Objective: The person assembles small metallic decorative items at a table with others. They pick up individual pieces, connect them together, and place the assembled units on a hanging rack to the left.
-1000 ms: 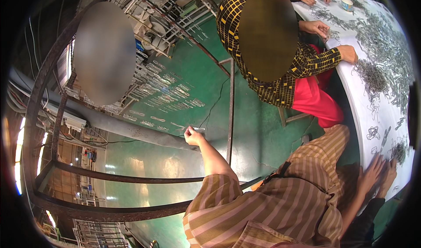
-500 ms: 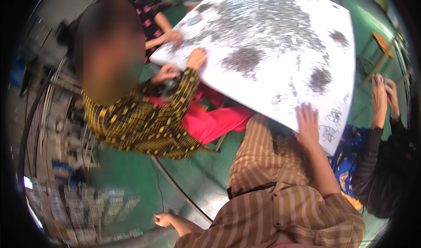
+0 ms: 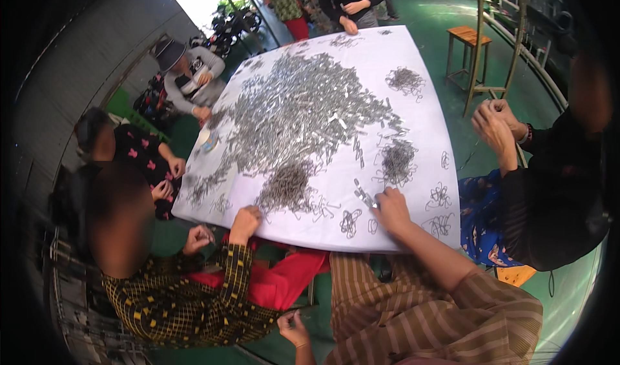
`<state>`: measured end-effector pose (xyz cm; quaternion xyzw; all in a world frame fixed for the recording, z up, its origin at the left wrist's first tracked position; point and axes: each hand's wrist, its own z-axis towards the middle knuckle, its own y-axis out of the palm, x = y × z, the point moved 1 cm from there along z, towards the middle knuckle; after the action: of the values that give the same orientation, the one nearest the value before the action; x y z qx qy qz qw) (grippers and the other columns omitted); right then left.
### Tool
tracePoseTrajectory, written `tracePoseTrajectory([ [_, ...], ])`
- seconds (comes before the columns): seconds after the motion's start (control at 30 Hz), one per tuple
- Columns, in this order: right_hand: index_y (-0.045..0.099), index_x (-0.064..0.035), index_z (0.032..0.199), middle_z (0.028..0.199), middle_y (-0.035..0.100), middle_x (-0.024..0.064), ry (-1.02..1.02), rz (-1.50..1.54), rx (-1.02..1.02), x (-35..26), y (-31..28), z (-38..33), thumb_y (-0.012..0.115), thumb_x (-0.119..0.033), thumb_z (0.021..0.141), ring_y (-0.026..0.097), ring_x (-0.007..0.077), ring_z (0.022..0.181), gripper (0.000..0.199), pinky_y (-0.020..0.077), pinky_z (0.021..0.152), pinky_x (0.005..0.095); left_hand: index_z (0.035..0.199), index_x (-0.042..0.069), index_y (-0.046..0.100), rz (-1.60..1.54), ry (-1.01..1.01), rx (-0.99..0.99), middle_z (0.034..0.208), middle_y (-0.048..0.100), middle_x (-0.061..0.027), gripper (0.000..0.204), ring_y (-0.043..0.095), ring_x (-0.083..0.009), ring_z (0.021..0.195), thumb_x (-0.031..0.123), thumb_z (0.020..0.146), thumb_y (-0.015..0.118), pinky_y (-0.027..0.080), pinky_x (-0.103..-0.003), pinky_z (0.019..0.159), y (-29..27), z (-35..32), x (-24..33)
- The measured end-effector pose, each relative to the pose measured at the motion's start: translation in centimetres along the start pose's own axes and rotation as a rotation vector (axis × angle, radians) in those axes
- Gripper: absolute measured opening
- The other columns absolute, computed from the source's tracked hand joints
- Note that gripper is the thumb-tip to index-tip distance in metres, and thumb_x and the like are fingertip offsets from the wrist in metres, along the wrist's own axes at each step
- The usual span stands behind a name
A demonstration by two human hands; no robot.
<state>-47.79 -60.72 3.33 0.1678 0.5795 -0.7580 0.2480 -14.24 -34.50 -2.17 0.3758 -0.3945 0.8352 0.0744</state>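
Note:
My right hand (image 3: 391, 210) reaches over the near edge of a white-covered table (image 3: 426, 74), its fingers pinched on a small metal piece (image 3: 363, 196). Little tangles of wire clips (image 3: 351, 221) lie around it, and a dark pile of clips (image 3: 287, 185) sits to its left. A big heap of silvery metal pieces (image 3: 303, 110) covers the table's middle. My left hand (image 3: 294, 329) hangs low below the table edge, beside my striped trousers; its fingers are curled and I cannot tell if it holds anything.
Several people sit round the table. A person in a yellow-checked top (image 3: 187, 300) is at my left with a hand on the table. A person in black (image 3: 549, 190) sits at my right. A wooden stool (image 3: 468, 39) stands on the green floor beyond.
The view has swung from the floor and metal racks at my left onto the table. My right hand has slid left along the near edge to the metal piece; my left hand has dropped low.

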Motion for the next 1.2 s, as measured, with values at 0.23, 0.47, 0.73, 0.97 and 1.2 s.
tracePoseTrajectory([
  [0.23, 0.061, -0.002, 0.081, 0.084, 0.06, 0.016, 0.114, 0.012, -0.142, 1.6, 1.0, 2.4, 0.075, -0.014, 0.07, 0.059, 0.0343, 0.086, 0.021, 0.0465, 0.076, 0.0449, 0.074, 0.001, 0.061, -0.324, 0.372, -0.3, 0.077, 0.064, -0.0113, 0.016, 0.06, -0.0254, 0.072, -0.006, 0.068, 0.074, 0.048, -0.034, 0.068, 7.4, 5.8, 12.2],
  [0.47, 0.064, 0.0031, 0.09, 0.072, 0.063, 0.0106, 0.158, 0.594, 0.068, -1.0, -2.5, -0.3, 0.071, -0.005, 0.079, 0.058, 0.0183, 0.059, 0.016, 0.0472, 0.057, 0.0294, 0.075, -0.002, 0.059, -0.481, 0.321, -0.517, 0.078, 0.065, -0.0115, 0.017, 0.062, -0.0227, 0.075, -0.007, 0.07, 0.075, 0.049, -0.031, 0.068, 11.5, 5.0, 16.6],
  [0.73, 0.062, -0.0009, 0.081, 0.066, 0.06, -0.0015, 0.379, 1.205, -0.266, -2.5, -4.8, -4.5, 0.073, -0.005, 0.081, 0.051, 0.0017, 0.058, 0.012, 0.0402, 0.053, 0.0174, 0.079, -0.001, 0.06, -0.634, 0.213, -0.697, 0.082, 0.065, -0.0093, 0.015, 0.062, -0.0169, 0.076, -0.009, 0.074, 0.072, 0.05, -0.027, 0.069, 13.0, 4.5, 21.5],
  [0.97, 0.062, 0.0007, 0.08, 0.064, 0.06, -0.0013, 0.387, 1.137, -0.306, -4.8, -5.4, -5.4, 0.073, -0.005, 0.08, 0.051, 0.0017, 0.059, 0.012, 0.0416, 0.053, 0.0191, 0.078, 0.0, 0.061, -0.57, 0.231, -0.702, 0.077, 0.063, -0.0073, 0.015, 0.06, -0.016, 0.071, -0.008, 0.072, 0.072, 0.048, -0.027, 0.064, 13.3, 4.5, 21.1],
  [1.2, 0.062, 0.0004, 0.081, 0.067, 0.06, 0.0041, 0.158, 0.832, -0.213, -5.0, -5.2, -7.0, 0.073, -0.005, 0.078, 0.053, 0.0096, 0.058, 0.013, 0.0431, 0.054, 0.0239, 0.08, 0.001, 0.061, -0.424, 0.308, -0.742, 0.074, 0.059, -0.0093, 0.017, 0.057, -0.0202, 0.066, -0.007, 0.069, 0.072, 0.045, -0.03, 0.058, 13.1, 4.2, 20.3],
])
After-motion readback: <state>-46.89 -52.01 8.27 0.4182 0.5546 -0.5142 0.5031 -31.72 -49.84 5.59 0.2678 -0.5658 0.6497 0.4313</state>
